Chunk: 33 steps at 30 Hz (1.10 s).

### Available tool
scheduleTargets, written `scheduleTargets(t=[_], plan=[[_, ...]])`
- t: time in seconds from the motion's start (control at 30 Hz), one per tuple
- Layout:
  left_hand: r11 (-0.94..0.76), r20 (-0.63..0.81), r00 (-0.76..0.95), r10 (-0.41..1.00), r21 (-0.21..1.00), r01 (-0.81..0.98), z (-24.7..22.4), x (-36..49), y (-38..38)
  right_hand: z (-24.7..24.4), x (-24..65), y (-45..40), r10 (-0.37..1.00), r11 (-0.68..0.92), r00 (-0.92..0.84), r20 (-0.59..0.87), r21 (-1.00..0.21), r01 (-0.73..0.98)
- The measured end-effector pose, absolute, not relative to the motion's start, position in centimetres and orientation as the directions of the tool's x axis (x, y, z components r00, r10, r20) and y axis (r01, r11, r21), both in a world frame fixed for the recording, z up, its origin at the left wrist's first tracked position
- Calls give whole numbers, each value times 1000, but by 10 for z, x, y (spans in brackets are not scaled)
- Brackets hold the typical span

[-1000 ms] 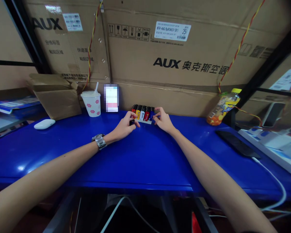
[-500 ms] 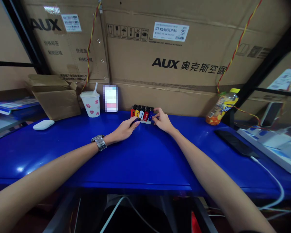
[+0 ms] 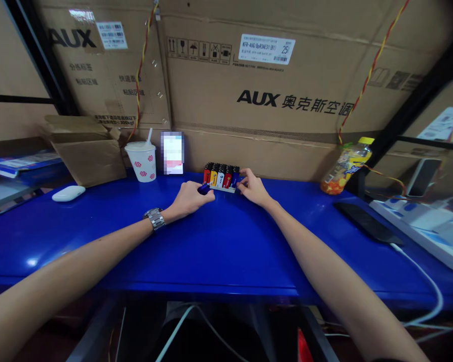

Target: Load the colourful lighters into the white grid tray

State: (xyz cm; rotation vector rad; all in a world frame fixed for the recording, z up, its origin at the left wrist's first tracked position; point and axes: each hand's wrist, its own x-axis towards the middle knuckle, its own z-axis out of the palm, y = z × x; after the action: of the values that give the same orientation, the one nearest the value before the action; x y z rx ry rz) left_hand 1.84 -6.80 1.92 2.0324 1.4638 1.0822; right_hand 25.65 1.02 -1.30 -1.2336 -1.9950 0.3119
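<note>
Several lighters (image 3: 221, 178) in red, yellow, white and blue stand upright in rows, their black tops upward, in a shallow white tray (image 3: 222, 189) at the back of the blue table. Just to the left front of the tray, my left hand (image 3: 192, 197) is closed around a blue lighter (image 3: 204, 188), held tilted between thumb and fingers. My right hand (image 3: 252, 187) has its curled fingers against the tray's right end, beside a blue lighter there. The fingertips partly hide what they grip.
A patterned paper cup (image 3: 141, 163) with a straw, a lit phone (image 3: 172, 153), an open carton (image 3: 86, 156) and a white earbud case (image 3: 68, 193) are on the left. To the right are a drink bottle (image 3: 346, 168), a dark phone (image 3: 366, 221) and its white cable (image 3: 426, 276).
My left hand has drawn slightly left, away from the tray, and the lighter in it has turned so that its blue body shows. My right hand has hardly moved.
</note>
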Motion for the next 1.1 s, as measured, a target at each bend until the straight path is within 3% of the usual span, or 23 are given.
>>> scheduleTargets(t=[0.33,0.5,0.7,0.83,0.97,1.1], plan=[[-357,336,147,930,741,569,15,17,-65,-9,255,6,852,490,-241,465,-545,680],[-410,362,207,909,687,599,12,18,-65,5,244,-8,833,497,-169,526,-580,646],[-446,405,218,888,639,627,10,19,-65,19,208,-32,750,661,-371,548,-604,445],[-443,384,236,893,648,619,8,18,-65,18,186,-40,738,667,-453,500,-642,377],[-463,379,267,886,683,565,5,18,-64,20,190,-33,785,589,-409,465,-765,261],[-434,338,279,899,772,464,1,17,-62,19,224,-14,827,559,-210,522,-805,200]])
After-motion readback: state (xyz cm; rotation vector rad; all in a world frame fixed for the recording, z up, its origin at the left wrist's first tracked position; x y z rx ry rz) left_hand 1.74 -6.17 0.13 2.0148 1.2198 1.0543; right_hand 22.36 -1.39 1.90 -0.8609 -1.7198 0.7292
